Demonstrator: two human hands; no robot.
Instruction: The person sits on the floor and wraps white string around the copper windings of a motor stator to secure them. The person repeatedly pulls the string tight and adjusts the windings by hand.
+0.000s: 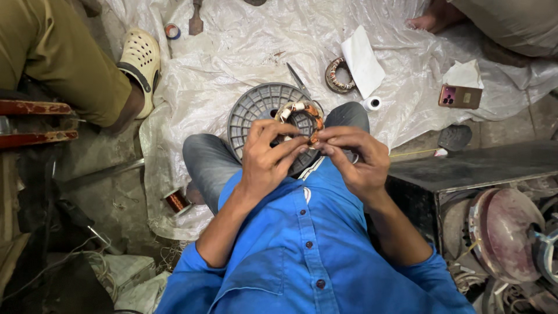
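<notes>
Crinkled white plastic sheeting [244,46] covers the floor you sit on. Nearest, your left hand [268,154] and right hand [353,156] both pinch the ring-shaped copper winding [302,114] (wrapped in white and orange sleeves) over your knees, fingers closed on its near rim. Under it lies a round grey ribbed cover [256,107], holding nothing you can see. Left, a copper wire spool [176,201]. Farther, scissors [297,79], another winding ring [337,75], folded white paper [363,61], a tape roll [372,103], a phone [459,96].
</notes>
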